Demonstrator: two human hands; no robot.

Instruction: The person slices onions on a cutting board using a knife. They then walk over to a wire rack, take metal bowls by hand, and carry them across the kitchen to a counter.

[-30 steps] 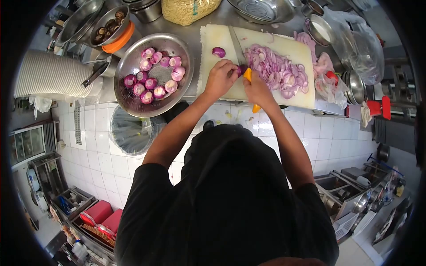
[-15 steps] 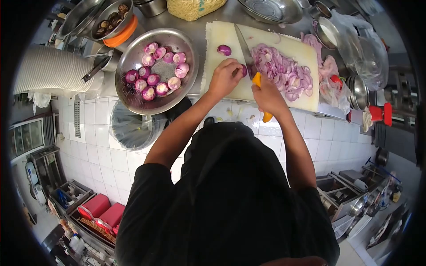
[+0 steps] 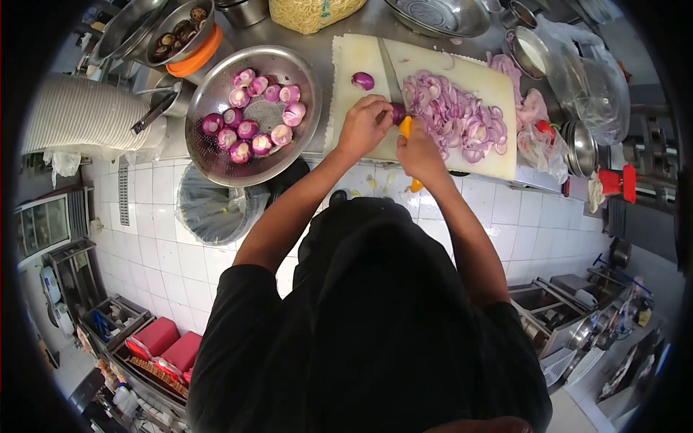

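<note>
Knife brought back to the purple onion on the cutting board.
The left grip [image 3: 366,126] was closed on the purple onion [image 3: 398,112] near the middle of the cutting board [image 3: 346,90], much as half a second earlier; the right grip [image 3: 421,153] was wrapped around the yellow handle of the knife [image 3: 390,71]. In the earlier frame the right grip sat farther from the left, the blade toward the onion slices [image 3: 455,112]; now both had drawn nearer and the blade appeared against the onion. A second onion piece [image 3: 362,81] lay unmoved on the board, which rested on the bench [image 3: 322,45].
</note>
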